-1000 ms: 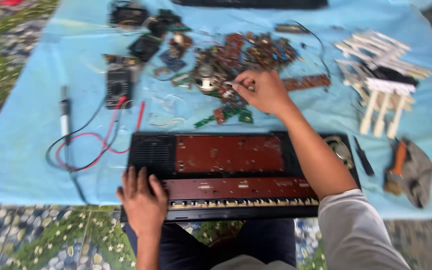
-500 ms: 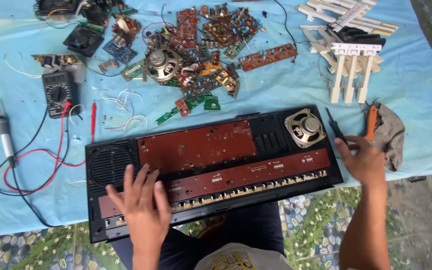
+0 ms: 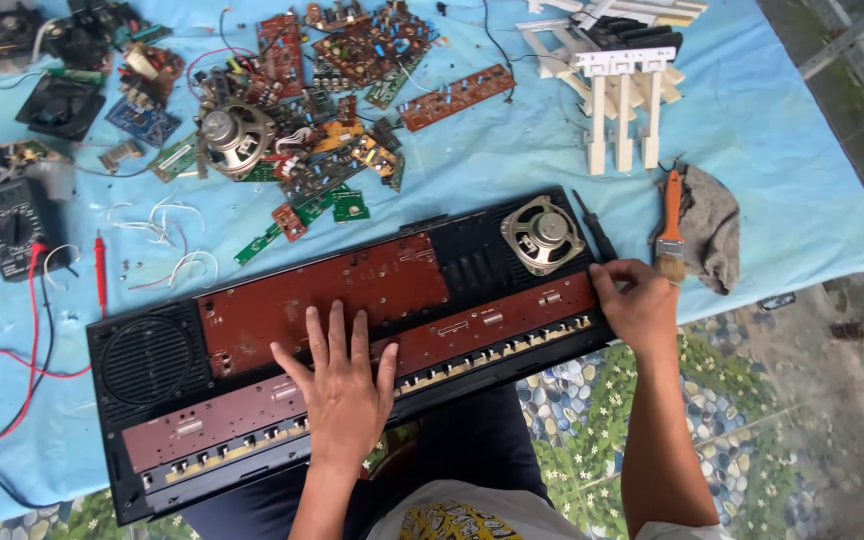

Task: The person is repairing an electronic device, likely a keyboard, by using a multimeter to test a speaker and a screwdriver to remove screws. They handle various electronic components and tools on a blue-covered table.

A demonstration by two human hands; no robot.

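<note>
My left hand point(image 3: 344, 385) lies flat on the opened keyboard case point(image 3: 352, 340), fingers spread wide and pressing on the brown circuit board, which pins the long body across my lap and the edge of the blue sheet point(image 3: 782, 180). My right hand point(image 3: 637, 305) grips the case's right end, fingers curled over the corner and thumb on the top, so the case is braced at two places and does not tip off my knees. The case lies slanted, its left end nearer me, with a speaker grille point(image 3: 147, 360) there and a bare round speaker point(image 3: 542, 235) near my right hand.

Just beyond that hand a paintbrush point(image 3: 670, 225) rests against a grey rag point(image 3: 709, 225), within easy reach. To the left sit a multimeter point(image 3: 12, 225) and its red probe point(image 3: 100, 268). Farther off, loose circuit boards point(image 3: 342, 150) are heaped around a second speaker point(image 3: 232, 135), and white keys point(image 3: 617, 90) lie at the far right.
</note>
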